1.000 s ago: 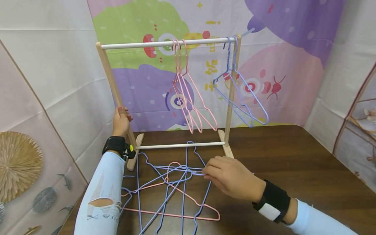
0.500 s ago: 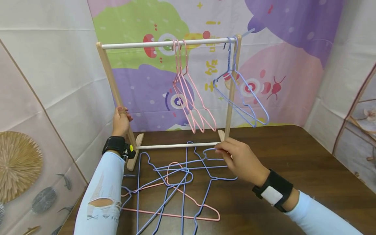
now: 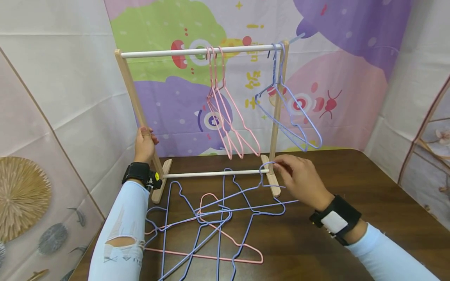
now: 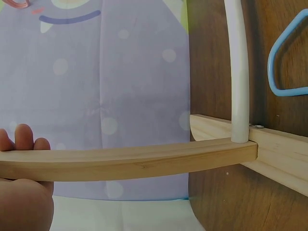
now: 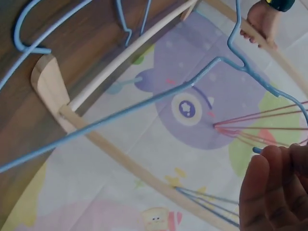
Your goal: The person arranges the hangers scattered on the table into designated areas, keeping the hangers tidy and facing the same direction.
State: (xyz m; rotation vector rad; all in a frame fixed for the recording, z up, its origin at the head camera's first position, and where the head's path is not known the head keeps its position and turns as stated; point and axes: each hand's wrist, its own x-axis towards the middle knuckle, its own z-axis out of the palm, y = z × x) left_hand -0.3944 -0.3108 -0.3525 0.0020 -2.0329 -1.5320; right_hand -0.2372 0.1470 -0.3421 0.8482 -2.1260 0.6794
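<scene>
On the left, my left hand (image 3: 145, 146) grips the wooden side post (image 4: 144, 161) of a small clothes rack, fingers on one side and thumb on the other. My right hand (image 3: 304, 181) pinches the tip of the hook of a blue clothes hanger (image 5: 185, 85), in front of the rack's right foot (image 3: 271, 179). The hanger slants down to the left across a loose pile of blue hangers (image 3: 218, 242). A pink hanger (image 3: 197, 255) lies among them on the table. Several pink hangers (image 3: 223, 68) hang mid-way along the white top rail (image 3: 151, 54).
Blue hangers (image 3: 274, 66) hang at the rail's right end, by the right post (image 3: 275, 128). A white lower bar (image 3: 211, 174) joins the rack's feet close above the brown table (image 3: 351, 234). Behind the rack hangs a cartoon-printed cloth (image 3: 168, 101).
My right hand has moved right and away from me, drawing the blue hanger's hook up from the pile toward the rack's right foot. My left hand stays on the post.
</scene>
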